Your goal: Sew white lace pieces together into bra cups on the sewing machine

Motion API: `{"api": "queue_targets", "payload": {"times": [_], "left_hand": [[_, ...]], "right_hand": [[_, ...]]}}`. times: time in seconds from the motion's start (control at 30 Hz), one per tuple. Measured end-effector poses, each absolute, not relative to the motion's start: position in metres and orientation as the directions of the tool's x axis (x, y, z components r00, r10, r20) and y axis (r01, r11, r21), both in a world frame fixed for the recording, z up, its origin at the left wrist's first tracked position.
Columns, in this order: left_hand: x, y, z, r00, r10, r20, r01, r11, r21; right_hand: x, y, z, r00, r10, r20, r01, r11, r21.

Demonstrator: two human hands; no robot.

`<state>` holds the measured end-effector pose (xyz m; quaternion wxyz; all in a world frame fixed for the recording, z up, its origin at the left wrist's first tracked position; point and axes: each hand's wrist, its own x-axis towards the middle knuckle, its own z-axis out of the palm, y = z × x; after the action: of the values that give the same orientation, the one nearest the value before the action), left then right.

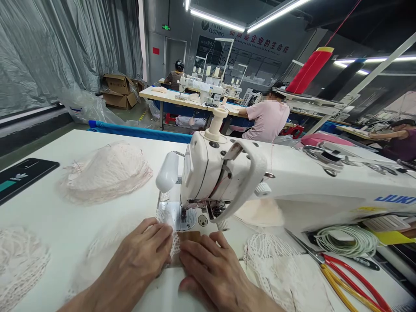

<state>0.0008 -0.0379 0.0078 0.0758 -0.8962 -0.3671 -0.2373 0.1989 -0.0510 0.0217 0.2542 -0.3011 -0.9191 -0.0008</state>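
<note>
Lace (176, 243) lies on the white worktop (162, 299), just on the near side of the machine (286, 173), short of its needle plate (173, 214). Pale, openwork, narrow between the hands.

Left hand (143, 249), near side of the machine and left of its needle: fingers bent down over the lace, which shows past the fingertips. Grip: pinched or merely pressing, cannot tell; thumb contact unclear. Right hand (216, 271), near side of the machine's head: fingers laid low beside the lace, thumb spread; cannot tell whether its grip has any.

Handling, by judgement: very light, limp, likely stretchy; open mesh may snag or pull out of shape. Best held flat along the border, fingertips either side, without tugging.

Left of the machine: lace heap (108, 171), phone (27, 173) beyond it. Below the machine's arm: cream cloth (260, 212), shears (351, 277), cord coil (351, 240).
</note>
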Motion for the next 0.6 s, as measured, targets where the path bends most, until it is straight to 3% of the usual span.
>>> {"api": "queue_targets", "payload": {"times": [0.27,0.5,0.6], "left_hand": [[-0.001,-0.034,0.002,0.615,0.614,0.495,0.703,-0.711,0.010],[0.003,-0.016,0.016,0.683,0.609,0.403,0.583,-0.787,0.200],[0.000,-0.001,0.015,0.722,0.570,0.392,0.530,-0.820,0.215]], "right_hand": [[0.200,-0.050,0.019,-0.717,0.529,0.454,0.547,0.830,-0.104],[0.201,-0.049,0.020,-0.688,0.573,0.445,0.580,0.803,-0.137],[0.201,-0.048,0.018,-0.676,0.584,0.450,0.593,0.793,-0.140]]}}
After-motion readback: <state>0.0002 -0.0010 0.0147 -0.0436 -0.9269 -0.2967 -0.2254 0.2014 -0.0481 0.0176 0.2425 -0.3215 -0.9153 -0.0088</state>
